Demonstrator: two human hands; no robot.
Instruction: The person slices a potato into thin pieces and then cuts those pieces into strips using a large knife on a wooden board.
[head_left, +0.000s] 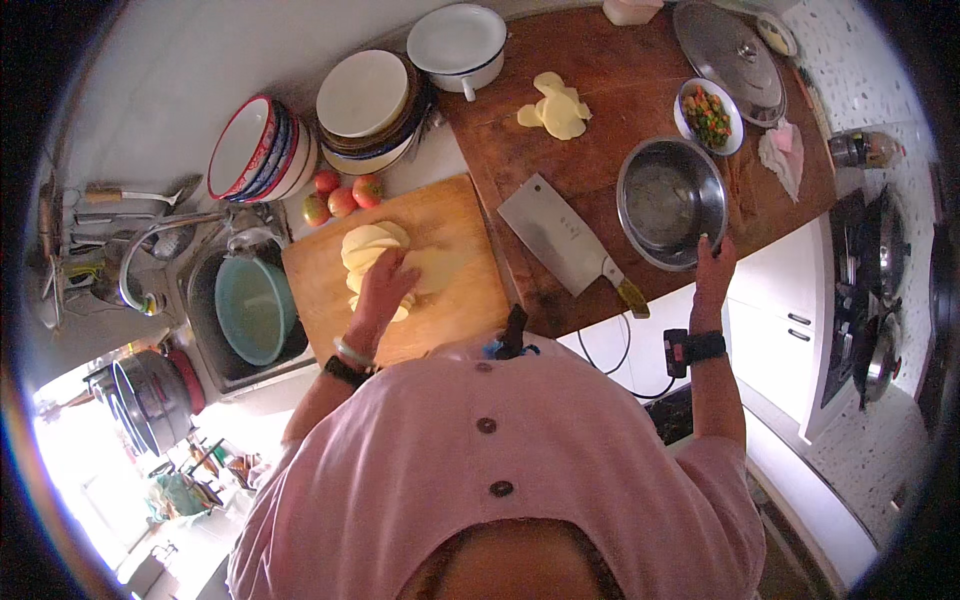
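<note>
My left hand (388, 289) rests on a row of pale yellow slices (371, 244), possibly potato, on a light wooden cutting board (465, 300); whether its fingers grip any slice is hard to tell. My right hand (715, 262) grips the near rim of a round stainless steel basin (664, 199), whose inside looks wet. Between the hands a cleaver (555, 232) lies flat on a dark reddish wooden board (525, 292), its handle towards me. More pale slices (559, 109) lie in a loose heap on the far part of that board.
Several tomatoes (341, 201) sit behind the cutting board, near stacked enamel bowls (244, 150), plates (362, 94) and a white pot (457, 45). At left, a sink holds a green basin (251, 311). Diced vegetables fill a bowl (736, 142) beside a metal lid (720, 56). A stove (847, 277) stands right.
</note>
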